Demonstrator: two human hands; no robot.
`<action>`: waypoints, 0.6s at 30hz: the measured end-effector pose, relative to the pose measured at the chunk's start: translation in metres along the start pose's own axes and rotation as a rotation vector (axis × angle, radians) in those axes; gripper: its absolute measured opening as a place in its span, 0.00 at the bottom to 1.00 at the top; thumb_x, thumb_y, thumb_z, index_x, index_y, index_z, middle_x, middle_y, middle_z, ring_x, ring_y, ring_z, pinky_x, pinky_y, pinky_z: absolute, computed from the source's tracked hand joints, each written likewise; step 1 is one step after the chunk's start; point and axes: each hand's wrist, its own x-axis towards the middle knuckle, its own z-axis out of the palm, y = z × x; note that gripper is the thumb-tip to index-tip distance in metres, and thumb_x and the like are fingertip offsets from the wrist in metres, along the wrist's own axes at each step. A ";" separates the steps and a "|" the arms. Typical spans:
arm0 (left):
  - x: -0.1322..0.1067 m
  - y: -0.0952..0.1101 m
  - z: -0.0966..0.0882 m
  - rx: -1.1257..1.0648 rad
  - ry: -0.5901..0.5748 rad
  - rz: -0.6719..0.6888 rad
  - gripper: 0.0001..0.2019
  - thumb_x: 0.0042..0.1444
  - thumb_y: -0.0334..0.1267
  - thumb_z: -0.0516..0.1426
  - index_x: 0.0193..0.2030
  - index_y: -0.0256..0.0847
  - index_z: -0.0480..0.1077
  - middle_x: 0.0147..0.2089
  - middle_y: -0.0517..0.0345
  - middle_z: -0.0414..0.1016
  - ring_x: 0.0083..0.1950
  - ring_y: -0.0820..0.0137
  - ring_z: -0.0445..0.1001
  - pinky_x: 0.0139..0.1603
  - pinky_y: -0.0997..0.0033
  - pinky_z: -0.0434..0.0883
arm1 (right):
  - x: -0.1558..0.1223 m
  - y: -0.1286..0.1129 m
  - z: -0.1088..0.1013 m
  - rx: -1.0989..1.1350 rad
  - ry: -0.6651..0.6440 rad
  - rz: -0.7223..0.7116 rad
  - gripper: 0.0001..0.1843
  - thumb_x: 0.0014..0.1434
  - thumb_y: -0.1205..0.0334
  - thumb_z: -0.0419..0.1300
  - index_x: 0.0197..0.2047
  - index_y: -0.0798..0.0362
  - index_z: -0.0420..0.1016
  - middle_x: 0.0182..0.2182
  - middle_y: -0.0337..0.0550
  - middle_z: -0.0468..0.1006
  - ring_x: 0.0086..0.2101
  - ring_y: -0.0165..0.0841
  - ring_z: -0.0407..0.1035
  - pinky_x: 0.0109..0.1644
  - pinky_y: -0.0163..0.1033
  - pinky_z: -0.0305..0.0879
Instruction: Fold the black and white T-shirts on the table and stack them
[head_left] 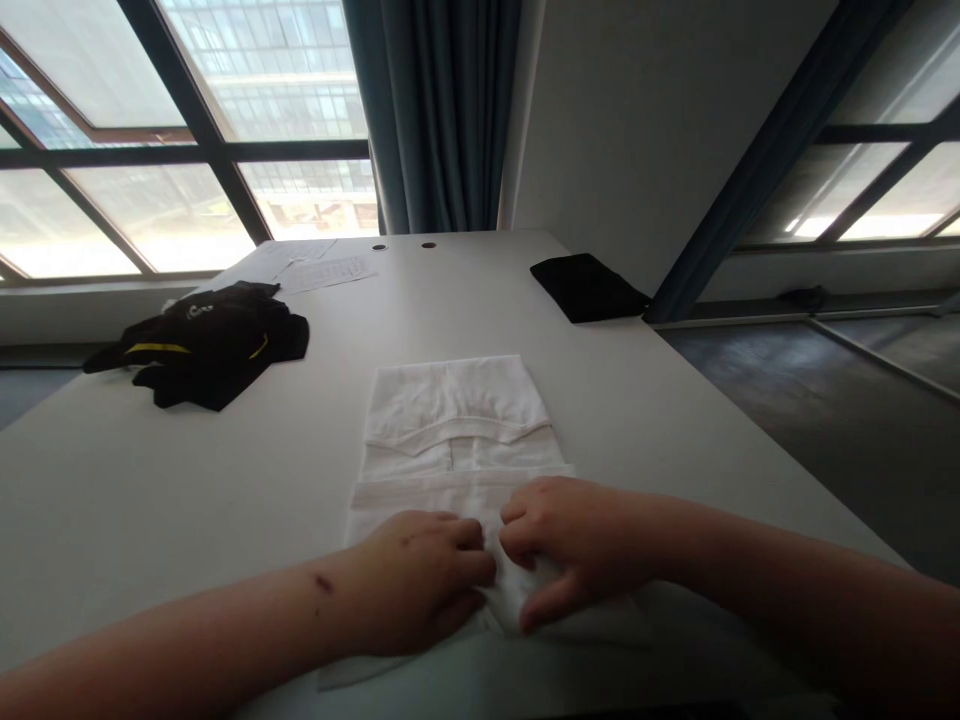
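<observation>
"How are the hands set?"

"The left hand (412, 585) and right hand (577, 545) are curled closed, a folded white garment (454, 420) being gripped between them, lower centre."

"What else is placed?"

"A black shirt (217, 345) is placed upper left, a black cloth (589, 288) upper right."

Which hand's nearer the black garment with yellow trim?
Left. The left hand rests on the white cloth, to the near right of the black garment; the right hand is further right of it, on the same cloth.
</observation>
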 end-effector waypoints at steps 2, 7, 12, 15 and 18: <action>0.002 -0.008 -0.002 -0.048 0.027 -0.040 0.05 0.66 0.38 0.59 0.46 0.46 0.74 0.48 0.58 0.77 0.48 0.63 0.78 0.51 0.64 0.73 | -0.006 -0.010 0.004 -0.027 0.018 0.037 0.21 0.54 0.46 0.73 0.43 0.52 0.80 0.40 0.45 0.79 0.42 0.41 0.72 0.47 0.44 0.65; 0.003 -0.013 -0.007 -0.057 0.087 -0.161 0.04 0.66 0.40 0.59 0.44 0.44 0.73 0.49 0.54 0.76 0.51 0.61 0.75 0.57 0.58 0.72 | -0.007 -0.016 0.014 -0.066 0.108 0.191 0.22 0.56 0.65 0.67 0.54 0.57 0.78 0.51 0.56 0.76 0.51 0.47 0.70 0.58 0.51 0.65; 0.000 0.006 -0.003 0.091 0.070 -0.317 0.19 0.59 0.44 0.65 0.54 0.42 0.72 0.60 0.44 0.73 0.58 0.50 0.72 0.59 0.46 0.73 | -0.004 -0.006 0.007 -0.070 0.184 0.273 0.15 0.61 0.70 0.58 0.50 0.55 0.79 0.47 0.53 0.77 0.46 0.43 0.72 0.52 0.47 0.68; -0.007 0.007 -0.004 0.183 -0.034 -0.397 0.17 0.61 0.27 0.57 0.55 0.41 0.74 0.63 0.43 0.74 0.56 0.52 0.76 0.56 0.48 0.77 | -0.012 -0.003 0.002 -0.068 0.201 0.279 0.12 0.63 0.70 0.57 0.46 0.53 0.81 0.46 0.51 0.79 0.45 0.41 0.74 0.50 0.43 0.69; -0.024 -0.007 -0.014 0.174 -0.066 -0.348 0.25 0.59 0.20 0.53 0.59 0.43 0.76 0.64 0.46 0.76 0.56 0.55 0.79 0.56 0.53 0.78 | -0.026 0.003 -0.005 -0.074 0.202 0.269 0.15 0.62 0.71 0.58 0.48 0.51 0.82 0.48 0.50 0.81 0.45 0.39 0.75 0.50 0.41 0.69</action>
